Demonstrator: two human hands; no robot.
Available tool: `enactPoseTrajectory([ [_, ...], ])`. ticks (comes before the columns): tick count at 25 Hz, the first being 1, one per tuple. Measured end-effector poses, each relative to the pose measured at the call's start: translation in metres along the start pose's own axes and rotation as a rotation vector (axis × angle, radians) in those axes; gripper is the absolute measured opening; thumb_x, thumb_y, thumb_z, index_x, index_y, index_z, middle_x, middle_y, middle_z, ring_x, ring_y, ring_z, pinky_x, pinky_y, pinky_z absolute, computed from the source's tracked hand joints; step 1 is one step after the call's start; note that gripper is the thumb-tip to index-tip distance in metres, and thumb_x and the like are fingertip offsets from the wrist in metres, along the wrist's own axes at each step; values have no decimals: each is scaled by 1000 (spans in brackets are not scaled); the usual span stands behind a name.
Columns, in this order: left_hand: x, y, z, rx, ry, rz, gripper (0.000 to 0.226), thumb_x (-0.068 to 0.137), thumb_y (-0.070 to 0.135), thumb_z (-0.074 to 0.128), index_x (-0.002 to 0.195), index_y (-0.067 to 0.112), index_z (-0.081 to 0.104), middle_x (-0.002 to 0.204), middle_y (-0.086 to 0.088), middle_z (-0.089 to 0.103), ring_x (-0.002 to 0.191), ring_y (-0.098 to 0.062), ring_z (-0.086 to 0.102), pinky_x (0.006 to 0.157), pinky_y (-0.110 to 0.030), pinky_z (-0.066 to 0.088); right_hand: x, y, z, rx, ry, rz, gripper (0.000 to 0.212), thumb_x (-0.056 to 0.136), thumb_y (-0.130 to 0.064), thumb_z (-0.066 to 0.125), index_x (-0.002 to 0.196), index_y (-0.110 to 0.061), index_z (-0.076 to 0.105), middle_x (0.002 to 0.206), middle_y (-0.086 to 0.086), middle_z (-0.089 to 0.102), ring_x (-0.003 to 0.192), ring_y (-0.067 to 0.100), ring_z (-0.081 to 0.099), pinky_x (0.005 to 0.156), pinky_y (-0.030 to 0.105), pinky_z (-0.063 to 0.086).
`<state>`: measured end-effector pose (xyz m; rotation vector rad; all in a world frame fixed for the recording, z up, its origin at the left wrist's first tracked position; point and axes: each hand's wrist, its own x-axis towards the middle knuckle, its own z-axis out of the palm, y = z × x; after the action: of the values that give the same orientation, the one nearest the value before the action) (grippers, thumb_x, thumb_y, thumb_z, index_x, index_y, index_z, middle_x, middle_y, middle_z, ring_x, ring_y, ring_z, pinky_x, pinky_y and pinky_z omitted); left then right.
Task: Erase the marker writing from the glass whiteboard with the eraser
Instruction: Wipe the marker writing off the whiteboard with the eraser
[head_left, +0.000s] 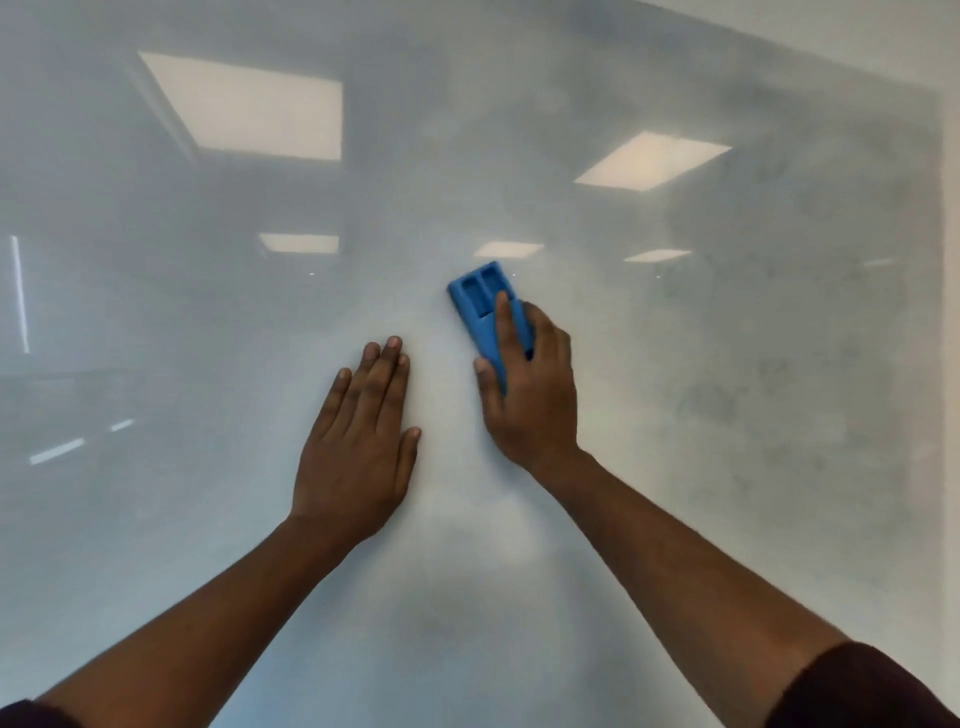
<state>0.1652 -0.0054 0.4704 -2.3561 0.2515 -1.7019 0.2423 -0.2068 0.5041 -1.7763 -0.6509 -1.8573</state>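
Note:
The glass whiteboard (727, 493) fills almost the whole view, pale grey and smeared with faint marker haze. A blue plastic eraser (480, 306) with two recessed slots lies flat against the glass near the centre. My right hand (530, 389) grips the eraser from below, index finger along its back and thumb on its left side. Just left of it, my left hand (363, 441) rests flat on the glass with fingers together, holding nothing. Faint grey traces of writing (769, 374) show on the right part of the board.
Ceiling light panels (249, 104) reflect in the glass at the top and middle. The board's right edge (943, 312) meets a white wall (883, 31) at the upper right corner.

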Motion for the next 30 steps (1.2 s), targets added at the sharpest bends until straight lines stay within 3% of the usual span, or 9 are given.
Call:
enactPoseTrajectory([
  [2,7,4,4,12,6,-21,75,104,41,39,165,6,14,175,-10,10,163,-25,7,132,-45,13,4,26,-11,-74,-143,-397,66,103,-32,56,162,-12,34,150,21,48,126,37,52,100,47,49],
  [4,14,14,8,35,17,-27,77,104,45,38,165,6,13,176,-10,9,163,-26,7,132,-44,13,29,81,-21,-141,-106,-459,65,102,-32,58,161,-15,36,139,23,53,115,38,55,89,49,52],
  [8,40,50,20,63,20,-36,77,104,47,34,165,6,12,176,-9,8,163,-24,8,132,-42,12,82,175,-36,-134,109,275,68,104,-43,49,164,-21,28,121,20,50,108,36,49,85,48,55],
  [10,57,74,28,79,14,-43,76,105,48,32,165,6,12,176,-8,8,163,-23,9,131,-41,13,87,175,-34,-105,132,429,70,105,-45,46,165,-17,24,120,21,48,106,37,48,84,49,55],
  [15,120,141,51,99,10,-28,78,104,51,31,166,9,10,176,-7,8,163,-21,8,130,-41,13,88,209,-43,-140,-105,-619,64,105,-43,50,161,-14,36,117,21,58,93,33,54,71,44,53],
  [17,145,158,56,111,35,-35,77,104,51,31,166,8,11,176,-7,9,163,-21,8,130,-40,13,125,254,-47,-179,9,-415,64,104,-43,47,161,-15,37,113,20,57,93,34,54,71,45,54],
  [21,175,172,60,132,99,-110,78,105,52,31,166,8,11,176,-6,8,163,-21,6,131,-41,12,196,271,-50,-113,91,362,70,104,-44,45,164,-15,24,129,21,50,112,39,49,87,51,54],
  [26,172,177,65,167,129,-133,79,103,53,32,167,13,8,176,-3,9,163,-19,8,130,-40,12,193,242,-34,-148,-2,-517,69,100,-46,45,161,-15,35,117,19,57,96,35,54,73,44,53],
  [30,174,180,66,172,147,-136,78,103,50,34,166,12,11,176,-3,11,163,-19,10,130,-42,14,232,297,-41,-141,189,284,68,101,-44,45,161,-15,34,122,21,54,103,38,53,80,50,54],
])
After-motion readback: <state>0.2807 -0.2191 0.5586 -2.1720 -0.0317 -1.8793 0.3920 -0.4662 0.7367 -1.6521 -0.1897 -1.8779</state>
